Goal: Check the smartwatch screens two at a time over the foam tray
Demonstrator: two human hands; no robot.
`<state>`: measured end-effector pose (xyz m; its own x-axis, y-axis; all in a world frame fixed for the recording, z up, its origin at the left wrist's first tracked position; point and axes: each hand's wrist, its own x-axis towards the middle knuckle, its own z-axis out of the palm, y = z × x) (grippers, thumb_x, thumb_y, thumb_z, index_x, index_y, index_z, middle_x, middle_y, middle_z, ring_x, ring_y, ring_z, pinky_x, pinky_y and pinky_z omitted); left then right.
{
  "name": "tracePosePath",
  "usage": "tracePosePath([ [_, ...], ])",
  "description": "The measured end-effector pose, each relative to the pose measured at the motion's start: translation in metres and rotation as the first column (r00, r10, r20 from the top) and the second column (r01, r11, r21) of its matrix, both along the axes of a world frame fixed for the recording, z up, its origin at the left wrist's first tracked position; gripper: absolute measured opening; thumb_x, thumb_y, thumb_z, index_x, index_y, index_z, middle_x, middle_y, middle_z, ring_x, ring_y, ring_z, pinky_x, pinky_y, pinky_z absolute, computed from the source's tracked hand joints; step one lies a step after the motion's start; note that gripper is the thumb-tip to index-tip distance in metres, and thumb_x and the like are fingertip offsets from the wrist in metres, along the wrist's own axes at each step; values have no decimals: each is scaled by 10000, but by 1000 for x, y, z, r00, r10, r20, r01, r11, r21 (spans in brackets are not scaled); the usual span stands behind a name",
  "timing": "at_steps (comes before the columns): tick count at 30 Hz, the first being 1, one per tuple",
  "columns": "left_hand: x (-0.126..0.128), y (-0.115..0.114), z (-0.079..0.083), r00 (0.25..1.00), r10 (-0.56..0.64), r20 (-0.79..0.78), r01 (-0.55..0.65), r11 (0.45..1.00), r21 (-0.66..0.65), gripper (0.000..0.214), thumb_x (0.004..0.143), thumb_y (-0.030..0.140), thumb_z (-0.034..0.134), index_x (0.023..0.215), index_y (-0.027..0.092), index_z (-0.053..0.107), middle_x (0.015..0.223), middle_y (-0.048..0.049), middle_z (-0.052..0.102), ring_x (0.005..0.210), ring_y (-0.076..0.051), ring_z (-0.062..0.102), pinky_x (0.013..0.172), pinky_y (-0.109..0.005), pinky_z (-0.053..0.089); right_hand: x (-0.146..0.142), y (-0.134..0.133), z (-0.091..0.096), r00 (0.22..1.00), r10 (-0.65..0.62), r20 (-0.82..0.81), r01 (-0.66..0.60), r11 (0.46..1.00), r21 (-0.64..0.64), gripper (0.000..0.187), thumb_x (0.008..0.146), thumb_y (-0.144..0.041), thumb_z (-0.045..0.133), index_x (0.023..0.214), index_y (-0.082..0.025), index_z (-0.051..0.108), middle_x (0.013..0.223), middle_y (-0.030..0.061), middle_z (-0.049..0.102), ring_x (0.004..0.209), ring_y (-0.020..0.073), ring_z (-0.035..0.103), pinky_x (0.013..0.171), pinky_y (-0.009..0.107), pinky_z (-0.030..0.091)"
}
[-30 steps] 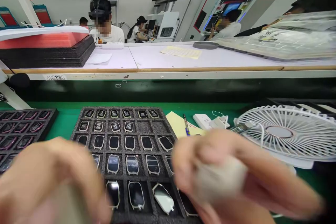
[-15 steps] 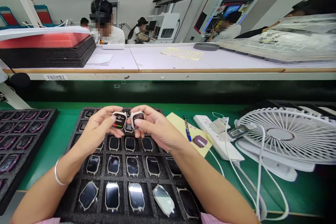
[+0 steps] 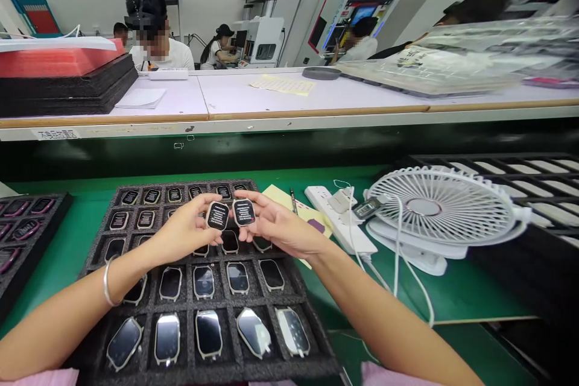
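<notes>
2 watch bodies point(image 3: 230, 215), 1 per hand, above foam tray point(image 3: 97, 235).

Bright even overhead light, sharp centre, wide-angle edge stretch, perhaps screen glare.

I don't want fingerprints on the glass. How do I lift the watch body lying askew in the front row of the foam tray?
Take the tilted watch body by its long metal sides, thumb and forefinger coming down from above. It lies glass-up and crooked in its pocket of the foam tray, so the rim looks reachable and the face is spared.
</notes>
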<state>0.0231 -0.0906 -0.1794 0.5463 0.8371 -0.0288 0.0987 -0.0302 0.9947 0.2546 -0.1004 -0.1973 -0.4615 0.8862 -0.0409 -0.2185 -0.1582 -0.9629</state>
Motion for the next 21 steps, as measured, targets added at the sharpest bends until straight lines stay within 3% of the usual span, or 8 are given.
tracePosePath([
  [2, 12, 18, -13, 974, 22, -227, 18, 984, 175, 527, 759, 169, 670, 1255, 187, 492, 1075, -75, 694, 739, -154, 688, 709, -321, 563, 13, 11, -11, 994, -32, 107, 30, 999, 22, 673, 739, -112, 711, 1334, -233, 422, 978, 5, 648, 718, 132, 704, 683, 299, 540],
  [5, 30, 45, -32, 846, 119, -519, 107, 917, 385, 470, 780, 210, 687, 1223, 153, 541, 853, -30, 690, 756, -200, 666, 719, -333, 534, 28, 30, -28, 955, -109, 276, 94, 993, 66, 622, 728, -149, 707, 1267, -210, 403, 923, -12, 614, 658, 130, 684, 657, 306, 533],
  [9, 47, 62, -48, 777, 166, -608, 183, 863, 470, 450, 754, 248, 742, 1169, 122, 620, 919, -86, 671, 931, -284, 641, 874, -417, 501, 40, 49, -40, 821, -165, 547, 29, 968, 249, 475, 781, -221, 657, 1203, -186, 442, 885, -11, 591, 604, 126, 604, 597, 300, 495],
  [13, 48, 55, -40, 725, 204, -657, 259, 804, 536, 549, 731, 367, 788, 1204, 122, 656, 1055, -147, 612, 1089, -360, 559, 979, -487, 439, 42, 54, -37, 608, -253, 753, -198, 870, 452, 437, 788, -221, 677, 1209, -150, 584, 982, 63, 577, 826, 207, 611, 760, 374, 524],
  [16, 26, 42, -19, 704, 245, -666, 290, 757, 586, 686, 751, 463, 767, 1339, 156, 589, 1093, -141, 583, 1100, -356, 537, 979, -484, 437, 44, 51, -30, 507, -268, 819, -306, 833, 461, 533, 825, -270, 671, 1338, -159, 581, 1140, 115, 529, 1025, 268, 611, 918, 433, 515],
  [18, -3, 31, -4, 683, 315, -659, 302, 699, 648, 604, 849, 483, 658, 1367, 185, 570, 1084, -127, 588, 1074, -326, 556, 955, -451, 456, 44, 47, -27, 457, -274, 846, -336, 827, 450, 555, 854, -298, 647, 1382, -151, 560, 1190, 132, 511, 1134, 298, 592, 1022, 456, 470],
  [21, -63, 15, 9, 598, 432, -675, 230, 714, 661, 458, 910, 452, 560, 1276, 184, 630, 1055, -119, 627, 1036, -308, 594, 936, -429, 467, 35, 40, -22, 417, -302, 857, -366, 807, 463, 502, 908, -306, 583, 1385, -150, 559, 1220, 147, 515, 1135, 313, 607, 1056, 478, 446],
])
